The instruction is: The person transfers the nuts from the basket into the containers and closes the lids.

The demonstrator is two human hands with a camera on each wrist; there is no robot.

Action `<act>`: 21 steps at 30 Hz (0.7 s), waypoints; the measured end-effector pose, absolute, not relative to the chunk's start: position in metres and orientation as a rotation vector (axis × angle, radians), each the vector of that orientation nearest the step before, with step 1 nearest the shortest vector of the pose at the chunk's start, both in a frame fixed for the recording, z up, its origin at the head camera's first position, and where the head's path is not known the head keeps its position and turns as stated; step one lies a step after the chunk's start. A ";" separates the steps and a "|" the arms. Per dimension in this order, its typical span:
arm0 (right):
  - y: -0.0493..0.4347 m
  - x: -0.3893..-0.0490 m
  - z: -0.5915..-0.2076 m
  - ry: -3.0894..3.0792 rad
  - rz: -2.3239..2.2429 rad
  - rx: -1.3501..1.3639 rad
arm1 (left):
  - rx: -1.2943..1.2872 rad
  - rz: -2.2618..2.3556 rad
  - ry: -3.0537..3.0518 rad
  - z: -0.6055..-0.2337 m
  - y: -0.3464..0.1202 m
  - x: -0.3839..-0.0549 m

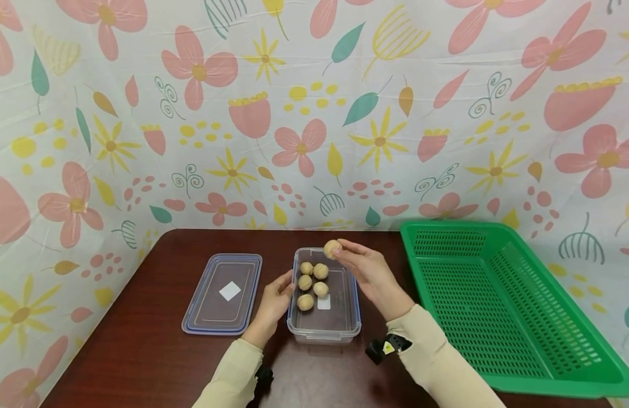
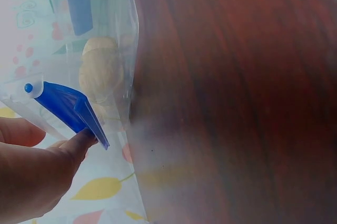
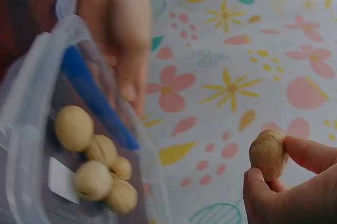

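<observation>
A walnut (image 1: 332, 249) is pinched between the thumb and fingertips of my right hand (image 1: 372, 277), above the far right part of a clear plastic container (image 1: 340, 326). The right wrist view shows this walnut (image 3: 267, 155) up close. Several walnuts (image 1: 305, 302) lie inside the container, mostly along its left side, near a white label (image 1: 323, 301). My left hand (image 1: 275, 299) holds the container at its left wall. In the left wrist view its fingers are at a blue side latch (image 2: 66, 105), which hangs outward.
A clear lid (image 1: 222, 311) with blue edging and a white label lies on the dark table to the left. At the right stands a green perforated basket (image 1: 447, 277). A flower-patterned cloth (image 1: 314, 113) hangs behind the table.
</observation>
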State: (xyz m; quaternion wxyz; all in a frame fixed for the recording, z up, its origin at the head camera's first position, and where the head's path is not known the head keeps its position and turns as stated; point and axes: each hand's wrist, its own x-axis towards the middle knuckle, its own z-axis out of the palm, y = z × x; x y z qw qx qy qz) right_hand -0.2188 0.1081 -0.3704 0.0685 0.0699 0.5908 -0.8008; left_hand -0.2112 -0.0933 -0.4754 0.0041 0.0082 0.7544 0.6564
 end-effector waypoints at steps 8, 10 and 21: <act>0.085 -0.213 -0.406 1.859 -2.319 0.254 | 0.059 2.070 2.363 -0.473 -0.095 -0.210; 0.081 -0.210 -0.414 1.861 -2.301 0.253 | 0.070 2.068 2.370 -0.473 -0.094 -0.210; 0.064 -0.196 -0.442 1.906 -2.179 0.183 | 0.069 2.061 2.375 -0.475 -0.094 -0.212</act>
